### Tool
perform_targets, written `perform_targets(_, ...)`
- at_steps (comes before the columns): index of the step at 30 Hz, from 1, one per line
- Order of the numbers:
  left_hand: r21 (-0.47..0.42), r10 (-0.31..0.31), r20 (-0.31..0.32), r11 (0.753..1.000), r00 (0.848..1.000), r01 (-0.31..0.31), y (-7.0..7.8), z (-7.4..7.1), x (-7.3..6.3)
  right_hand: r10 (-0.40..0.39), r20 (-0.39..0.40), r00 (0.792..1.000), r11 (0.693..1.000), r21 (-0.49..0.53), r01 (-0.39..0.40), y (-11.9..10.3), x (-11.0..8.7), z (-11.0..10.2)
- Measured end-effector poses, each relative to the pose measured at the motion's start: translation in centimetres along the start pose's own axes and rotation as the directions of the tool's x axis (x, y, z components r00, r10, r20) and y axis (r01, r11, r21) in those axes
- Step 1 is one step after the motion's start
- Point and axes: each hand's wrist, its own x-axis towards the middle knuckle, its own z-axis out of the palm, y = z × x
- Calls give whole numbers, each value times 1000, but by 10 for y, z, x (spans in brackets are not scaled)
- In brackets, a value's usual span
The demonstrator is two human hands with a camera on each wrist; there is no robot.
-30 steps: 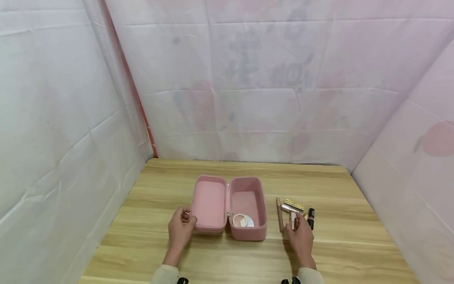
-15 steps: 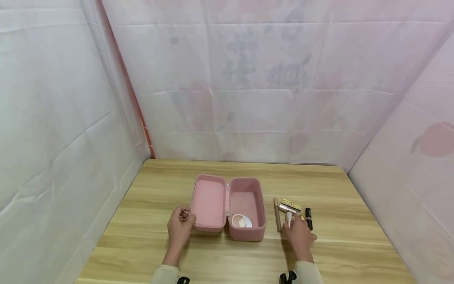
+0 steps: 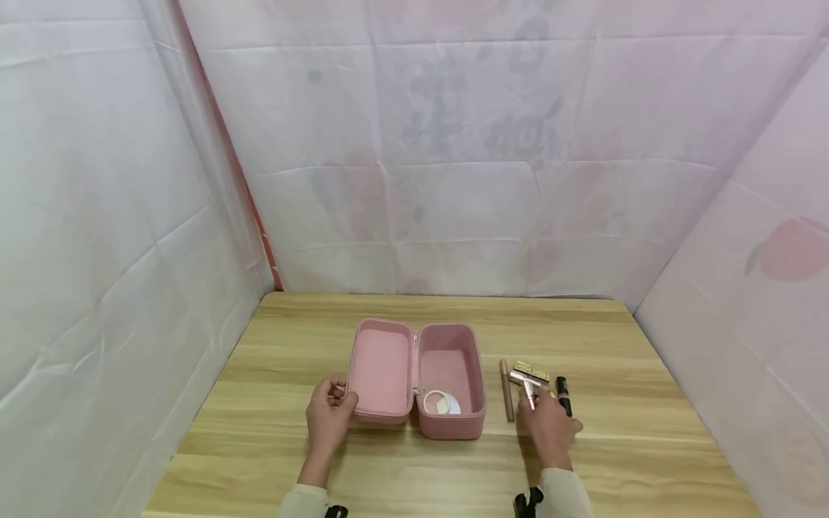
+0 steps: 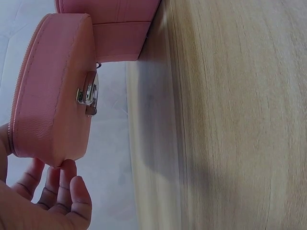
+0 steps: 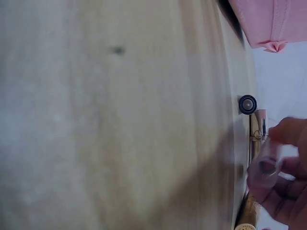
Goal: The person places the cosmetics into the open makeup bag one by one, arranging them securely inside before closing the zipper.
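A pink zip-up cosmetic case (image 3: 456,429) lies unfolded on the table, its lid (image 3: 382,370) to the left. My left hand (image 3: 329,417) grips the lid's near-left corner, thumb on the rim; the left wrist view shows the fingertips (image 4: 68,167) under the lid's underside, below a metal clasp (image 4: 87,95). Inside the case sits a round tri-colour makeup compact (image 3: 436,403) with a white piece beside it. My right hand (image 3: 549,430) pinches a small lipstick tube (image 3: 529,394). Its translucent end (image 5: 265,173) appears blurred in the right wrist view.
Left of the right hand lies a brown pencil-like stick (image 3: 507,392). Behind the hand are a silvery tube (image 3: 519,376) and a gold palette (image 3: 534,371). A black tube (image 3: 564,396) lies to the right. White printed sheets (image 3: 453,216) enclose the wooden table (image 3: 291,316).
My right hand has shifted slightly and taken up the lipstick tube, which now tilts between the fingers. My left hand stays on the lid.
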Motion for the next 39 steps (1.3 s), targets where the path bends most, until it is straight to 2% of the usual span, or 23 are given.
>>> perform_targets(4, -3, 20, -9, 1000, 1000, -20, 0, 0, 0, -32, -130, 991, 998, 43, 38, -2, -2, 1)
perform_targets(8, 5, 22, -8, 1000, 1000, -22, 0, 0, -1, -56, -282, 958, 991, 100, 88, -2, -7, 3)
perform_targets(12, 8, 21, -5, 1000, 1000, -21, -1, 0, 0, -73, -350, 934, 986, 114, 120, -3, -10, 3)
perform_targets(17, 11, 6, 0, 1000, 1000, -6, -3, -1, 1, -96, -375, 922, 979, 133, 156, -5, -11, 4)
perform_targets(21, 21, -3, 2, 1000, 1000, 3, -2, -1, 0, -103, -393, 914, 957, 210, 198, -11, -13, 2)
perform_targets(24, 27, -5, 6, 1000, 1000, 5, -1, -1, 0, -79, -401, 913, 944, 264, 198, -18, -15, -3)
perform_targets(33, 25, -1, 4, 1000, 1000, 1, 1, -1, 0, -70, -425, 903, 937, 282, 206, -37, -16, -13)
perform_targets(39, 22, 6, 7, 1000, 1000, -6, 2, -2, 0, -38, -396, 917, 944, 287, 163, -48, -13, -18)
